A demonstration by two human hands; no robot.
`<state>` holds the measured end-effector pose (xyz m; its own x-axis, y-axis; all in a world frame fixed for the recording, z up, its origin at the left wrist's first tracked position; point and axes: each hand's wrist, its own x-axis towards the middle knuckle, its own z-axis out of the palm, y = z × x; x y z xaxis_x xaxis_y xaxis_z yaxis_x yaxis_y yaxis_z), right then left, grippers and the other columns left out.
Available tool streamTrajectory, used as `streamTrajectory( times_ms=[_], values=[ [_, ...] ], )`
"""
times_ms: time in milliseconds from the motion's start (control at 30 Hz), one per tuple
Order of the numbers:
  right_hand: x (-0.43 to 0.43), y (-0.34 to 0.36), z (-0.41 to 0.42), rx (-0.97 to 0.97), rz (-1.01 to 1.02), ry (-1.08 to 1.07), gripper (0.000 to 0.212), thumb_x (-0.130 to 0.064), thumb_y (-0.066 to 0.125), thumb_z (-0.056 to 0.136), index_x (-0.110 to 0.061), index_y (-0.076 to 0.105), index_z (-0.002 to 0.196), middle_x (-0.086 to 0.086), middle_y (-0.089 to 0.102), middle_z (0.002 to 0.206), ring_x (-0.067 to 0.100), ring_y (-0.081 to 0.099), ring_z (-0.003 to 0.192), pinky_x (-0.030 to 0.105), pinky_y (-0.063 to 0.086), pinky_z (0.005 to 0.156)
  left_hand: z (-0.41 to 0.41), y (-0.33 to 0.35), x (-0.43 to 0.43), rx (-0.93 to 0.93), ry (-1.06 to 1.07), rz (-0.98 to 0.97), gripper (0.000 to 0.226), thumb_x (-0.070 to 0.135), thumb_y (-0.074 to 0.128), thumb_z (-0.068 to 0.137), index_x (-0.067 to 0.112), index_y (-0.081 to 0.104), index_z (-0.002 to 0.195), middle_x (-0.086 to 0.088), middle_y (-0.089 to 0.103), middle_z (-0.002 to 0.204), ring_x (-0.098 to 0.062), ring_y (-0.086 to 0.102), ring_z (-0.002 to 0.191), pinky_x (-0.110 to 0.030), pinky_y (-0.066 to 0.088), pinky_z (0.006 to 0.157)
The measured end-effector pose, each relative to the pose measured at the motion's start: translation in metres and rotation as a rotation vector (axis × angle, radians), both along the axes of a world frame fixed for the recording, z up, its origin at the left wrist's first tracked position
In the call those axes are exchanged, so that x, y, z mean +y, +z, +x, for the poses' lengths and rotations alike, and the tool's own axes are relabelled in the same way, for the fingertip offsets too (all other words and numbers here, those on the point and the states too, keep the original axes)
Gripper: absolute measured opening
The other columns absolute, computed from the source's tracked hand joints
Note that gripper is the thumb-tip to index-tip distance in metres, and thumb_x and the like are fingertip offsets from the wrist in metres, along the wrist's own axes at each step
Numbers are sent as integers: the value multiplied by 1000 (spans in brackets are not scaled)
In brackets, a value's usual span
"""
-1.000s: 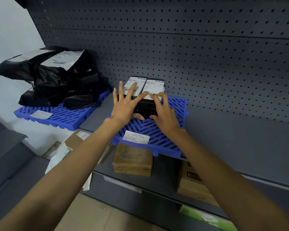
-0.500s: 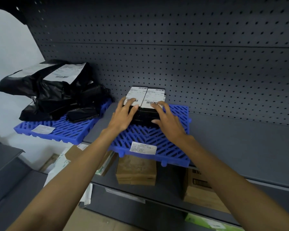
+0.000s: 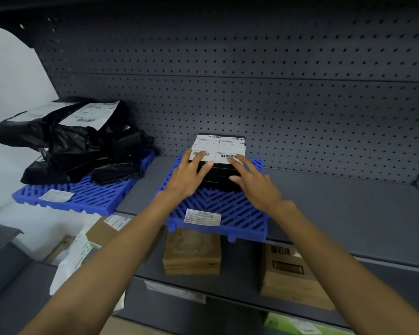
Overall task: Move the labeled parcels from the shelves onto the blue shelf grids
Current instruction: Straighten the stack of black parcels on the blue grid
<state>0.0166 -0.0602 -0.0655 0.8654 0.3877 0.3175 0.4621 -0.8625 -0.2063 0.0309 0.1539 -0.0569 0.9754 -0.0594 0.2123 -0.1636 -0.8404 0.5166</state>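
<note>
A stack of black boxes with two white barcode labels on top sits at the back of the middle blue shelf grid, close to the pegboard. My left hand rests with straight fingers on the stack's front left edge. My right hand touches its front right edge, fingers extended. A second blue shelf grid to the left carries a heap of black poly-bag parcels with white labels.
Grey pegboard backs the grey shelf. On the shelf below stand a brown cardboard box, another carton to the right, and a carton with white mailers at the left. A green item shows at the bottom.
Both hands have slid back toward me along the stack's front edge, fingers less spread. The boxes stay on the grid. The camera has tilted down slightly.
</note>
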Motion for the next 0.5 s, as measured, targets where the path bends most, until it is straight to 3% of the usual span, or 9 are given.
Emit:
streamTrajectory(
  times_ms=[67,133,267,367,500],
  values=[
    [0,11,-2,-41,-54,-41,56,-45,33,104,-30,18,155,-2,11,164,35,60,113,48,55,79,-3,7,2,-1,-2,57,52,58,31,99,36,31,147,-3,17,161,-33,34,139,-52,30,108],
    [5,24,-3,-68,-9,-81,53,-46,35,103,-27,28,152,-1,17,162,36,51,124,47,53,86,-9,17,8,-50,21,170,50,53,34,100,33,32,147,-4,23,159,-35,39,136,-52,37,104],
    [37,46,3,-153,-10,3,42,-30,43,103,-22,42,144,0,32,155,29,38,135,47,51,93,-32,37,38,-260,64,351,49,34,49,98,24,40,144,-2,45,144,-29,48,127,-44,49,88],
    [83,57,12,-170,-47,126,45,-14,46,97,-20,45,142,1,43,148,26,39,133,46,49,94,-54,53,77,-358,108,420,48,21,56,92,18,49,139,-5,52,137,-29,49,125,-43,50,87],
    [158,74,18,-173,-31,263,47,-15,46,96,-22,43,143,1,48,143,27,43,129,46,48,94,-82,74,146,-438,254,430,47,13,56,88,15,54,135,-7,56,131,-31,51,121,-45,52,88]
  ],
)
